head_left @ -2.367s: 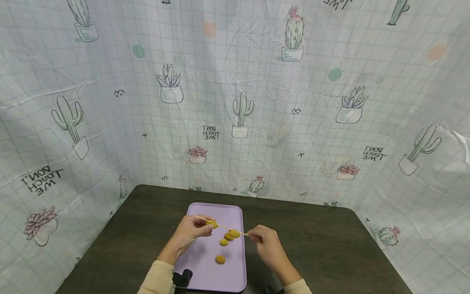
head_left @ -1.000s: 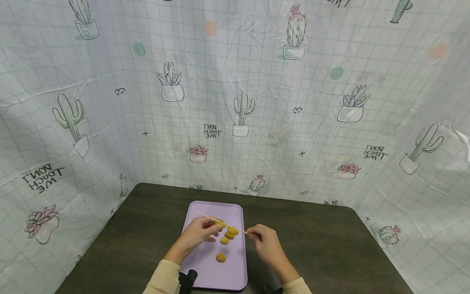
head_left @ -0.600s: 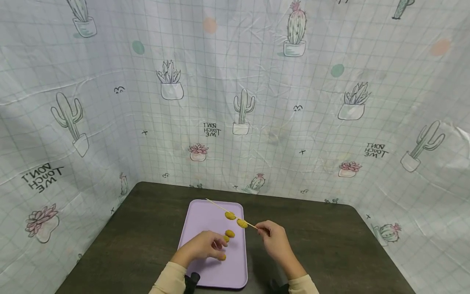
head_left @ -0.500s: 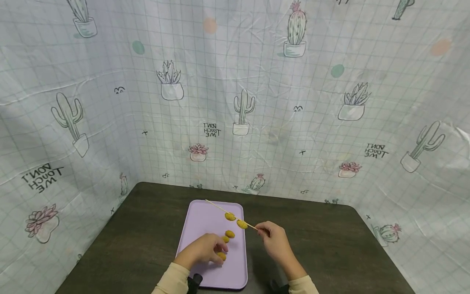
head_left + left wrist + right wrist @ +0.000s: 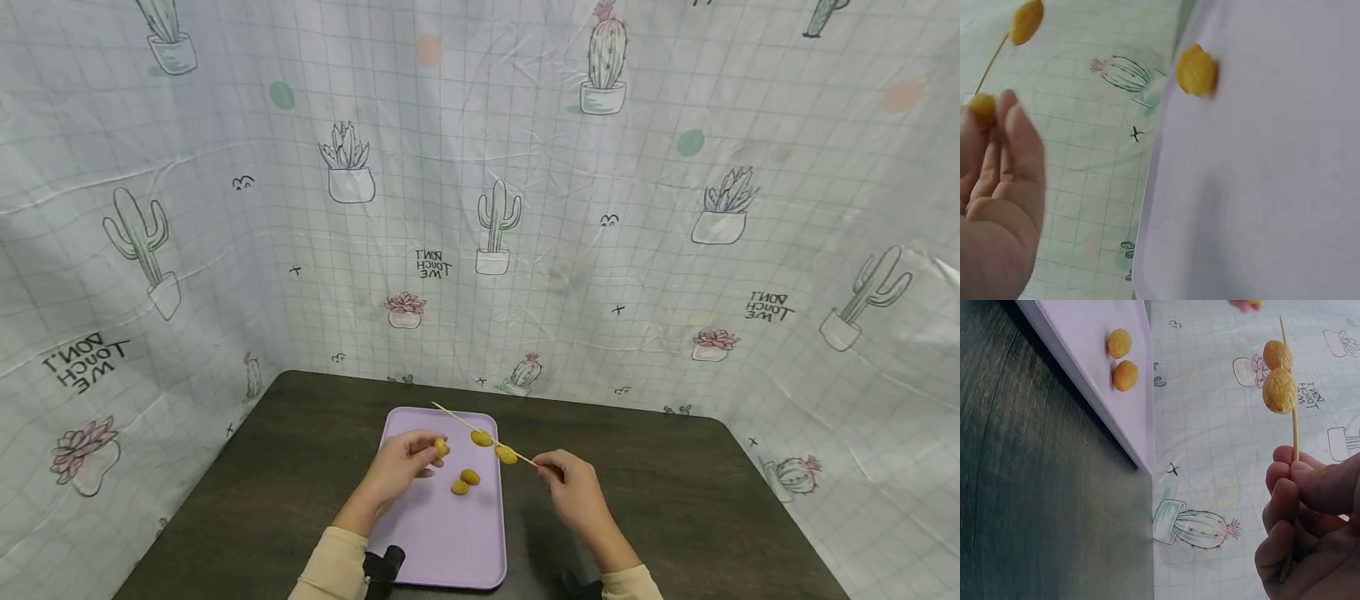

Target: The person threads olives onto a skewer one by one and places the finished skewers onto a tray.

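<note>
A person's left hand (image 5: 401, 462) pinches a small yellow-brown ball (image 5: 441, 448) between thumb and fingers, holding it up over the far left part of a light purple tray (image 5: 450, 542). The right hand (image 5: 577, 487) grips a thin wooden stick (image 5: 453, 417) near its lower end, just past the tray's right edge; in the right wrist view the thumb and fingertips are clamped on it, the other fingers are curled in, and the stick's bottom end shows below them. The stick slants up and away to the left over the tray, and two more balls are threaded on it — an upper ball (image 5: 482, 438) and a lower ball (image 5: 506, 455), just beside each other — with bare wood beyond them up to the tip. In the head view the pinched ball appears to the left of the threaded pair and apart from them. Two loose balls (image 5: 465, 482) lie side by side on the tray, right of its middle; whether they touch is hard to tell. The tray rests on a dark wooden table (image 5: 645, 500), and behind hangs a pale checked curtain (image 5: 555, 167) printed with potted cactuses. Both sleeves (image 5: 333, 567) are beige.
</note>
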{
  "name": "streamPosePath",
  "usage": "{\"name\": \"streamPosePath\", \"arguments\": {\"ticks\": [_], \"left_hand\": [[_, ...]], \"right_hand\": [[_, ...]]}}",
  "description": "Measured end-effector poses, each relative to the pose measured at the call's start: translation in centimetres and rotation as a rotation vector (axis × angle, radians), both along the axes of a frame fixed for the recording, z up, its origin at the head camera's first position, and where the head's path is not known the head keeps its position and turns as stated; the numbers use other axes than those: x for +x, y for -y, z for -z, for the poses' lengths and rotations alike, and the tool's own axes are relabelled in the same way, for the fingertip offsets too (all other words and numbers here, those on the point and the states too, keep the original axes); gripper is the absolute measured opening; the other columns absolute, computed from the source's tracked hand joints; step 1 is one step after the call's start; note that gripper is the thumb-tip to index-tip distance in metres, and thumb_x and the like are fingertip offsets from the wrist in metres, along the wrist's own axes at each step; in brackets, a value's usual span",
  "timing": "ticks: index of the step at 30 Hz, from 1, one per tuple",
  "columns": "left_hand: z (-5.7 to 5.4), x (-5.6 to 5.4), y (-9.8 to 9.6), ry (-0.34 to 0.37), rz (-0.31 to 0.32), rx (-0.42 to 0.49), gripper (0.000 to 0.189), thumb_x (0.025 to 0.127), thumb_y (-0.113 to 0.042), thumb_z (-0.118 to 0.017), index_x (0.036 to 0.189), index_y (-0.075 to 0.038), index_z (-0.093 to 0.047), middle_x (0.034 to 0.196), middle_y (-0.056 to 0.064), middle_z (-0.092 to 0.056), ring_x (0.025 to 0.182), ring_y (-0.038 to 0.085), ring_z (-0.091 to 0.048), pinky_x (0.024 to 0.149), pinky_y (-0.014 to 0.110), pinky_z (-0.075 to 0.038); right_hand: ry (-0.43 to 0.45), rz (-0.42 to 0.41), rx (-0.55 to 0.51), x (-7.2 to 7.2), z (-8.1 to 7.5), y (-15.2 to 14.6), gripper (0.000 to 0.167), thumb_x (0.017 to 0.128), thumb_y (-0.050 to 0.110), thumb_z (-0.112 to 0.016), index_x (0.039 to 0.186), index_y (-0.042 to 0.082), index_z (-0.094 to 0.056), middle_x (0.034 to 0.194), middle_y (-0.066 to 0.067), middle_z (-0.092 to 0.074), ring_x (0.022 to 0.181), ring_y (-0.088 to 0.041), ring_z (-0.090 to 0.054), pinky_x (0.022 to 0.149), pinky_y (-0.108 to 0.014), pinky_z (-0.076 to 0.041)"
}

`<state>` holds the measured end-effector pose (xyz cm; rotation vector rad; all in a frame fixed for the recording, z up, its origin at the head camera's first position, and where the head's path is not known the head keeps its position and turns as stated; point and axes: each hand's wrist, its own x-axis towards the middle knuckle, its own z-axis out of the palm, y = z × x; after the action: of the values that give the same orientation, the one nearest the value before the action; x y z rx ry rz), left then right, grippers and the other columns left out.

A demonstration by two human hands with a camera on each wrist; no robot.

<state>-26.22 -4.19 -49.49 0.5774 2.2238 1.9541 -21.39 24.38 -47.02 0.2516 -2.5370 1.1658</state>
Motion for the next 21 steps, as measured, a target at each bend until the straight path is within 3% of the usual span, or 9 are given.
{"name": "streamPosePath", "arguments": {"ticks": [3, 8, 14, 21], "left_hand": [[-0.35, -0.32, 0.29, 0.152, -0.109, 0.274, 0.028, 0.103, -0.004, -0.058, 0.128, 0.007, -0.061, 0.115, 0.017, -0.072, 0.092, 0.014, -0.07, 0.079, 0.025, -0.059], [-0.52, -0.68, 0.37, 0.25, -0.159, 0.481, 0.032, 0.106, 0.001, -0.047, 0.136, 0.01, -0.052, 0.126, 0.021, -0.067, 0.1, 0.016, -0.071, 0.086, 0.027, -0.058], [-0.62, -0.89, 0.58, 0.305, -0.189, 0.601, 0.034, 0.108, 0.0, -0.041, 0.14, 0.01, -0.046, 0.122, 0.01, -0.069, 0.101, 0.014, -0.07, 0.087, 0.025, -0.057], [-0.47, -1.08, 0.55, 0.333, -0.209, 0.649, 0.031, 0.109, -0.004, -0.042, 0.137, 0.005, -0.051, 0.124, 0.009, -0.069, 0.104, 0.013, -0.07, 0.087, 0.023, -0.056]], "right_hand": [[0.01, -0.005, 0.0, 0.12, 0.01, -0.22, 0.014, 0.09, -0.011, -0.068, 0.094, 0.001, -0.074, 0.083, -0.005, -0.068, 0.066, -0.007, -0.055, 0.058, -0.025, -0.05], [0.0, -0.024, 0.012, 0.27, 0.01, -0.42, 0.016, 0.089, -0.011, -0.069, 0.092, 0.003, -0.075, 0.081, -0.004, -0.067, 0.065, -0.006, -0.053, 0.057, -0.025, -0.049], [0.005, -0.054, 0.034, 0.35, -0.14, -0.83, 0.018, 0.089, -0.01, -0.069, 0.091, 0.007, -0.075, 0.078, -0.001, -0.064, 0.064, -0.005, -0.051, 0.056, -0.024, -0.047], [-0.036, -0.09, 0.077, 0.2, 0.27, -1.0, 0.019, 0.087, -0.012, -0.07, 0.091, 0.005, -0.076, 0.08, -0.002, -0.066, 0.065, -0.004, -0.051, 0.057, -0.023, -0.048]]}}
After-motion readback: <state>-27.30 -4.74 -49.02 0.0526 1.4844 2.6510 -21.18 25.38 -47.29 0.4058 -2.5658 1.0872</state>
